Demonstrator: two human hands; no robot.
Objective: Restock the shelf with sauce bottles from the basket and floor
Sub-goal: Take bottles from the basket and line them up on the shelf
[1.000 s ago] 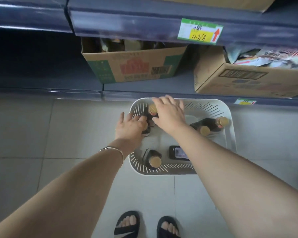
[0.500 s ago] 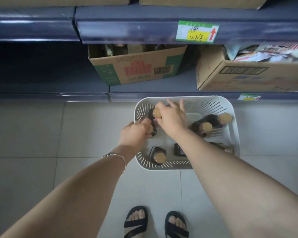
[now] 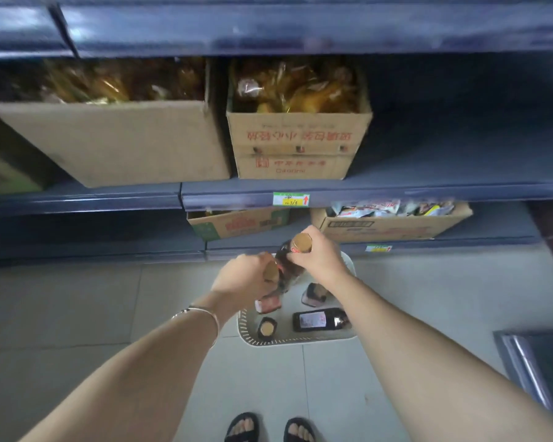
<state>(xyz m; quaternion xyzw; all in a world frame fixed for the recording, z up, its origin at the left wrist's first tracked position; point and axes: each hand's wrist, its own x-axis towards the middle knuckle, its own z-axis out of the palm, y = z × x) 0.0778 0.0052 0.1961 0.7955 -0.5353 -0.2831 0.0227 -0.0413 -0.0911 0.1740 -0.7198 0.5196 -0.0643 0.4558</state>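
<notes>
A white slotted basket [image 3: 300,340] stands on the tiled floor before the blue shelf [image 3: 396,189]. My left hand [image 3: 241,280] grips a dark sauce bottle [image 3: 268,303] by its gold-capped neck, lifted above the basket. Beside it, my right hand [image 3: 320,258] holds a second dark bottle [image 3: 289,266] just below its gold cap, a little higher. Inside the basket, one bottle [image 3: 266,328] stands upright, one [image 3: 320,319] lies on its side with its label up, and another [image 3: 313,294] is partly hidden by my right arm.
Cardboard boxes [image 3: 296,145] of packaged goods fill the middle shelf's left and centre; its right part is bare. Two more boxes [image 3: 393,223] sit on the bottom shelf behind the basket. A dark metal frame [image 3: 533,368] stands at the right. My sandalled feet [image 3: 270,427] are below.
Both hands have closed on bottle necks and lifted the two bottles up out of the basket. My view has tilted up, showing the middle shelf.
</notes>
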